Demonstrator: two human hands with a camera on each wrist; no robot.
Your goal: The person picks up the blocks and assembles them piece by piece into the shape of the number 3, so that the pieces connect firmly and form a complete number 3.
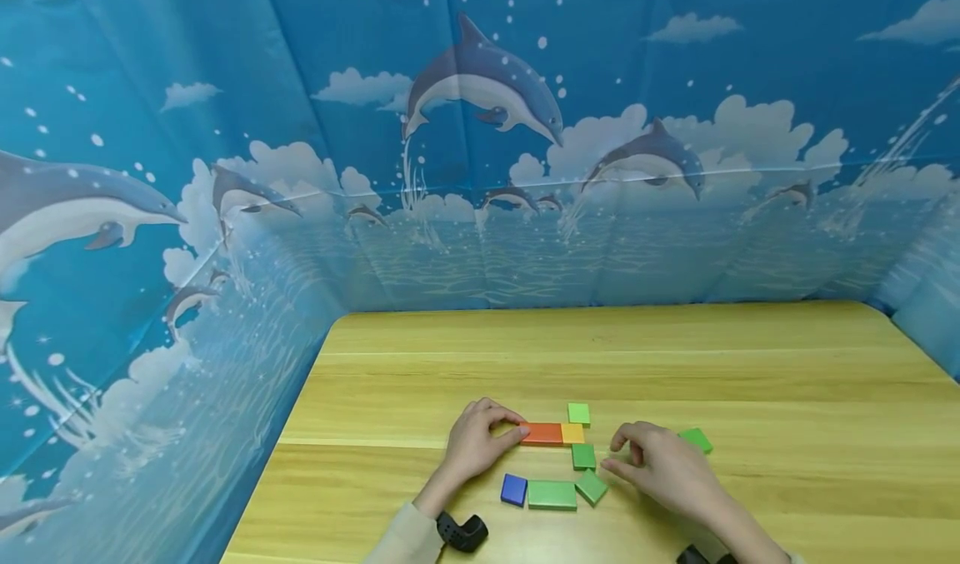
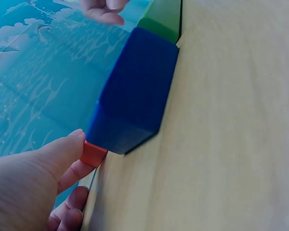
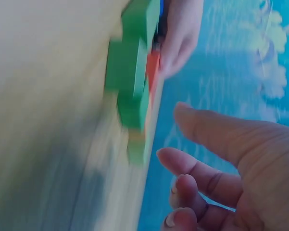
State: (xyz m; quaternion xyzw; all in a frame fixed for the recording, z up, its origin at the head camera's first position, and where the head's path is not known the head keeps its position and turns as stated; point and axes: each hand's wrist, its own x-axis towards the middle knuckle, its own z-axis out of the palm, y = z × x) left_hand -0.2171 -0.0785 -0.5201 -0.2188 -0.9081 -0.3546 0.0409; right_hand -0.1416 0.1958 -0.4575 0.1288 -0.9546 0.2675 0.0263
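My left hand (image 1: 474, 439) pinches the left end of a long red block (image 1: 542, 435) between thumb and fingers; the left wrist view shows that end of the red block (image 2: 93, 154) at the fingertips. An orange block (image 1: 572, 434) meets its right end. Above the orange one lies a light green block (image 1: 578, 414), and below it a green block (image 1: 583, 456). My right hand (image 1: 663, 468) hovers right of these blocks with thumb and fingers apart and loosely bent. In the right wrist view nothing is between the fingers of this hand (image 3: 231, 168).
Nearer me lie a blue block (image 1: 513, 490), a long green block (image 1: 552, 495) and a turned green block (image 1: 592, 487). Another green block (image 1: 696, 440) rests beyond my right hand. A dolphin-print curtain (image 1: 480, 239) stands behind the wooden table (image 1: 420, 364).
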